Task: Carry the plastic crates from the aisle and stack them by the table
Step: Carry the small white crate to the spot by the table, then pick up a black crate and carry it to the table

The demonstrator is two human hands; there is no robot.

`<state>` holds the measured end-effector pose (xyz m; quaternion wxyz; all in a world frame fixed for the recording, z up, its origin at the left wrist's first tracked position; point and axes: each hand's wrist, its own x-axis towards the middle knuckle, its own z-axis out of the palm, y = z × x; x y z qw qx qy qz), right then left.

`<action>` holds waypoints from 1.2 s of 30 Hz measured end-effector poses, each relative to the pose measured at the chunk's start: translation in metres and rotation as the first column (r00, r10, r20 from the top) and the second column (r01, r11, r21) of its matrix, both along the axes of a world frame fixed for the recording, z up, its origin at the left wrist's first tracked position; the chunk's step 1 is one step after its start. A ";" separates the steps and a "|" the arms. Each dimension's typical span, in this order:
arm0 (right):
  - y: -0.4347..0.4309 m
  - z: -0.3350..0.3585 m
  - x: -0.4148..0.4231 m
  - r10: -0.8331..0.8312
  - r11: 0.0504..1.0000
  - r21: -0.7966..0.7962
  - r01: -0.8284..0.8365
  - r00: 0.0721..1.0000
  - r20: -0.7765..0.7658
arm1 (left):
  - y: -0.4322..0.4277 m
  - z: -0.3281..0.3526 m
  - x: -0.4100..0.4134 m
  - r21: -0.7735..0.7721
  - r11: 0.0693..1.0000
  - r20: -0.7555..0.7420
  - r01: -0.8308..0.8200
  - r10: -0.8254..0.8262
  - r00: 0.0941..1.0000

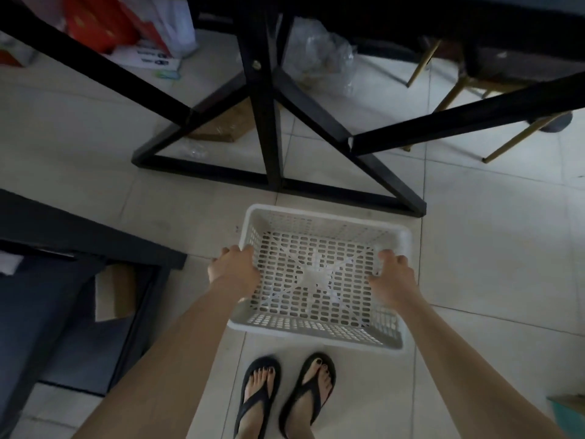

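Note:
A white perforated plastic crate [319, 274] is held low over the tiled floor, just in front of my feet. It is empty, and its slotted bottom shows a raised cross. My left hand [234, 267] grips the crate's left rim. My right hand [392, 274] grips the right rim. The black table frame [269, 122] stands right beyond the crate, its floor bar a short way from the crate's far edge. No other crate is in view.
My feet in black flip-flops [285, 397] stand on the tiles below the crate. A dark bench or shelf [79, 236] with a cardboard box [114, 293] lies at left. Under the table are a cardboard piece [221, 125], plastic bags [323, 61] and red bags [101, 20]. Gold chair legs [519, 134] stand at right.

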<state>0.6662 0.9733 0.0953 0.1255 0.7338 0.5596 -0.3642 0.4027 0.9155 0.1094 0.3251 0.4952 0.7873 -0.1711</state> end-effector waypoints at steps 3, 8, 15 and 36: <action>-0.012 0.051 -0.011 0.040 0.998 0.042 -0.039 0.999 -0.008 | -0.013 0.054 -0.004 0.043 0.999 -0.019 0.024 -0.023 1.000; -0.042 0.130 -0.027 0.087 0.992 0.098 -0.085 0.996 -0.021 | -0.036 0.130 -0.009 0.113 0.987 0.000 0.117 -0.117 0.993; -0.118 0.247 -0.046 0.184 0.961 0.216 -0.173 0.982 -0.032 | -0.096 0.247 -0.012 0.262 0.943 -0.014 0.205 -0.209 0.978; -0.437 0.438 -0.178 0.766 0.549 0.492 -0.676 0.643 0.030 | -0.510 0.471 -0.079 0.539 0.840 -0.188 -0.058 0.188 0.964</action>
